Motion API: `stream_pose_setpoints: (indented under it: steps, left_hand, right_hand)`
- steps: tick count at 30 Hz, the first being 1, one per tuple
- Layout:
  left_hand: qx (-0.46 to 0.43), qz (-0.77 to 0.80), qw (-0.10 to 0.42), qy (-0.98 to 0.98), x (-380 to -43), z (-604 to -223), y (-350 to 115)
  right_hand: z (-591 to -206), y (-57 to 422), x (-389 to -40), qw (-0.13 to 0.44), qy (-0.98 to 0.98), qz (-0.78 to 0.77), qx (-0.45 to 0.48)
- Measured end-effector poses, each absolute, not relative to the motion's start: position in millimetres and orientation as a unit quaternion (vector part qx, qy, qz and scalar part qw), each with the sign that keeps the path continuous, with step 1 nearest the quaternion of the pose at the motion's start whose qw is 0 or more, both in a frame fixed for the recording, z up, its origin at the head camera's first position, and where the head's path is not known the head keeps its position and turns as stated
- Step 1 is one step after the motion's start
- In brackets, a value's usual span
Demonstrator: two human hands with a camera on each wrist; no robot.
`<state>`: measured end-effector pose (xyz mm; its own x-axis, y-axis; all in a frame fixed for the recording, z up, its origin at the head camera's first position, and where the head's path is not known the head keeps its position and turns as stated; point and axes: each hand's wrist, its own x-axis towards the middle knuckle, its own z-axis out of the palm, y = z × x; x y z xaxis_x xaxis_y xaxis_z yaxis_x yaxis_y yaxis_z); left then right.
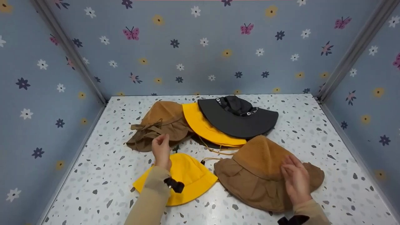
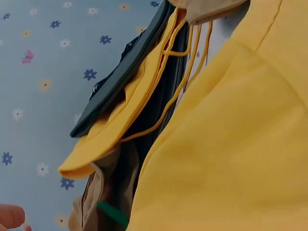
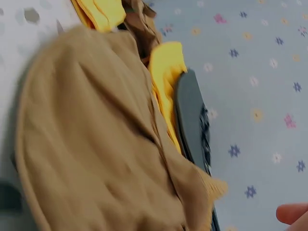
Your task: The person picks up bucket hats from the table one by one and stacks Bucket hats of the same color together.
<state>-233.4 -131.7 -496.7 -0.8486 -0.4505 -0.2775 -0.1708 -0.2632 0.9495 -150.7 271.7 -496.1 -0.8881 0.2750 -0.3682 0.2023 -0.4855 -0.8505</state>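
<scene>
My left hand (image 1: pixel 161 152) is raised above a yellow bucket hat (image 1: pixel 192 179), its fingers loosely bent with nothing seen between them. At the right, my right hand (image 1: pixel 295 179) hovers over or lightly touches a brown sun hat (image 1: pixel 254 156) with a corduroy crown; which of the two I cannot tell. Its fingers are relaxed. Only a fingertip (image 2: pixel 12 216) appears in the left wrist view, beside the large yellow hat (image 2: pixel 226 144). The brown brim (image 3: pixel 96 134) fills much of the right wrist view, apart from a fingertip (image 3: pixel 291 212).
Behind lie another brown hat (image 1: pixel 164 114) with tied ribbons, a second yellow hat (image 1: pixel 197 123) and a dark grey wide-brimmed hat (image 1: pixel 237 125) overlapping it. Thin yellow cords (image 1: pixel 218 152) trail between the hats. Flower-patterned walls (image 1: pixel 200 56) enclose the speckled table (image 1: pixel 103 162) on three sides.
</scene>
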Motion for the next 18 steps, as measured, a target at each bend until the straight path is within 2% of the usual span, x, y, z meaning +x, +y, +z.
stream_pose_setpoints:
  steps: [3, 7, 11, 18]
  left_hand:
    - [0.298, -0.739, 0.090, -0.597, -234, -497, -146]
    - [0.346, -0.742, 0.058, -0.571, -234, -501, -158]
    - [0.349, -0.766, 0.023, -0.539, -235, -506, -164]
    - [0.339, -0.812, 0.009, -0.475, -239, -507, -171]
  right_hand:
    - [-502, 254, -151, -0.004, -0.541, 0.819, -0.194]
    - [-504, 237, -153, 0.008, -0.579, 0.798, -0.169]
    - [-502, 226, -156, 0.036, -0.609, 0.774, -0.170]
    - [-497, 208, -159, 0.047, -0.643, 0.750, -0.150]
